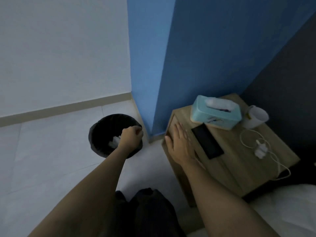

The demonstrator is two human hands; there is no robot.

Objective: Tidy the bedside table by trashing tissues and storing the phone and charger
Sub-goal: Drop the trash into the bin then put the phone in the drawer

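The worktop was matt, pale wood grain. The phone looked glossy black, the tissue box smooth teal plastic. The floor showed smooth pale tiles.

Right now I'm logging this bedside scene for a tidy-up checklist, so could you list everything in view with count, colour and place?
Round black trash bin: one, black, on the floor left of the table.
Crumpled white tissues: a few, white, inside the bin.
Wooden bedside table: one, light brown, against the blue wall.
Teal tissue box: one, teal, rear of the tabletop.
Black phone: one, black, lying flat mid-table.
White charger with cable: one, white, right side of the tabletop.
White mug: one, white, back right corner.
White bedding: one, white, lower right.
Left hand: closed, over the bin.
Right hand: open, flat on the table's left edge.
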